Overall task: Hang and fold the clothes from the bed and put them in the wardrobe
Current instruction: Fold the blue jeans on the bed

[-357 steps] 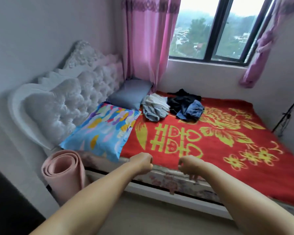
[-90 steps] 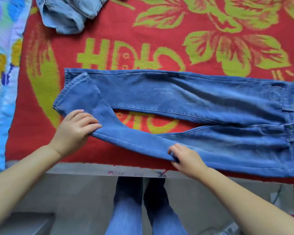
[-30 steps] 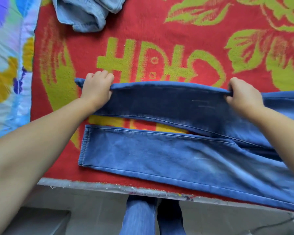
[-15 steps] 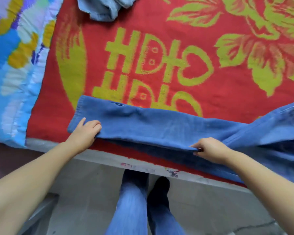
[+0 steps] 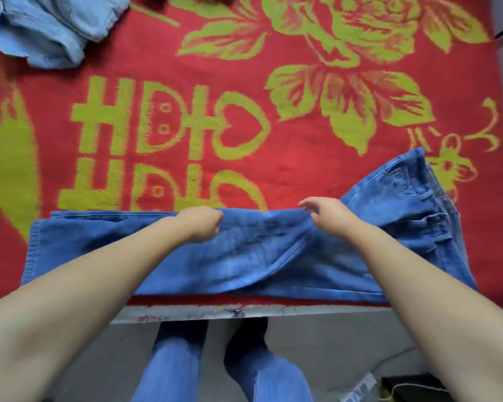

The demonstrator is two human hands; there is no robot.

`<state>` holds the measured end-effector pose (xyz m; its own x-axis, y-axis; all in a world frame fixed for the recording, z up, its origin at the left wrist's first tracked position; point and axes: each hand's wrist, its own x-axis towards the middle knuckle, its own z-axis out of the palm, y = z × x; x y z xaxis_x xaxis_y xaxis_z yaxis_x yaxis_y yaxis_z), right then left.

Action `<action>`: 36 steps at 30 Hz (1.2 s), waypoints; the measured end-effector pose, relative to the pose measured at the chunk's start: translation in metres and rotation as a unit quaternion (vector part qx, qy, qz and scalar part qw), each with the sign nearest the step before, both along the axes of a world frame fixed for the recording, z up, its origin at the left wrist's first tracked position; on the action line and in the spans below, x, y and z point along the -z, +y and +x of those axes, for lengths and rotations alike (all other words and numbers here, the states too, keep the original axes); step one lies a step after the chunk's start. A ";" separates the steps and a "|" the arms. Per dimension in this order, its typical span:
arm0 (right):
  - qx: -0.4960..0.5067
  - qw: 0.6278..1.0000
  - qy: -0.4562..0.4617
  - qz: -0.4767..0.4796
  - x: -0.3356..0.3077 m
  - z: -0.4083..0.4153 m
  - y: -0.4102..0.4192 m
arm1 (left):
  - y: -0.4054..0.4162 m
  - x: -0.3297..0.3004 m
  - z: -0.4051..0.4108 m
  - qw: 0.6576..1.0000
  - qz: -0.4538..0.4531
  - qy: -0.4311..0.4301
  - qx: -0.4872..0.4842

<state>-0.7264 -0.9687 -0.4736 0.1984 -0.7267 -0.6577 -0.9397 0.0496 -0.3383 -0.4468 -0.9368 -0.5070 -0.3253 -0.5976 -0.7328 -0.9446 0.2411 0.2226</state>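
Left hand (image 5: pixel 199 223) curled, gripping the far edge of the blue jeans (image 5: pixel 244 256); right hand (image 5: pixel 327 216) pinches the same edge, forefinger loose. Jeans lie doubled along the near edge of the red blanket (image 5: pixel 288 152); light denim garment (image 5: pixel 50 27) bunched far left.

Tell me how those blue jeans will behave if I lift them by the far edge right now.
The blue jeans will probably sag and unfold: the denim already creases between the left hand and right hand. They look fairly heavy for cloth. The waistband end, thick with belt loops, would likely drag lowest.
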 end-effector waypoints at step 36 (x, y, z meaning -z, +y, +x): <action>-0.064 0.991 0.104 0.057 0.029 -0.415 0.119 | 0.129 0.026 -0.353 0.998 0.050 0.022 0.044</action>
<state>-1.1412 -0.8498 -0.5027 0.1357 -0.6234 -0.7701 -0.9896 -0.0474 -0.1361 -0.7993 -0.8079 -0.5327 -0.4060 -0.4895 -0.7717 -0.9098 0.2963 0.2907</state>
